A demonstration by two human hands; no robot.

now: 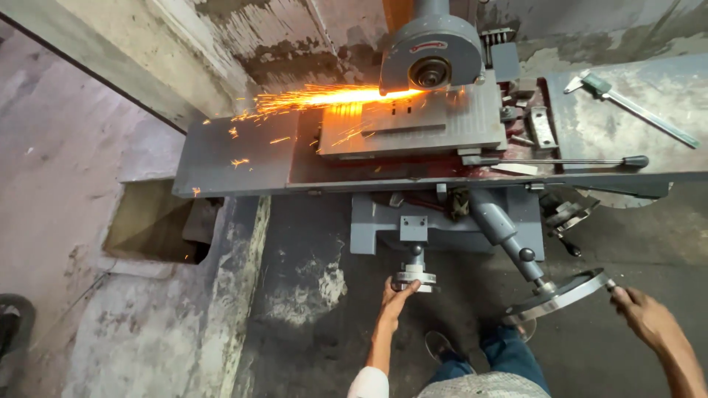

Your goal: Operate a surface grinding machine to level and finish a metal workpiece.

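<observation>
Hands on two grinder wheels.
Left hand (397, 296) cups small handwheel (415, 278) at lower centre; right hand (640, 312) grips large handwheel (565, 293) handle.

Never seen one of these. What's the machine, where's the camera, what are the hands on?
There is one picture, taken from a camera on the person's head looking down, so their arms enter from the bottom edge.

The machine is a grey surface grinder. The round guard at the top covers a spinning grinding wheel. Under it, a flat metal block lies on the sliding table, and a stream of orange sparks shoots off to the left where wheel meets metal.

The left hand grips a small handwheel at the front centre. The right hand holds the handle on the rim of a larger handwheel.

On the right end of the table lies a caliper. A long lever with a black knob runs along the front edge.

The person's jeans and a shoe show below, on a concrete floor.
</observation>
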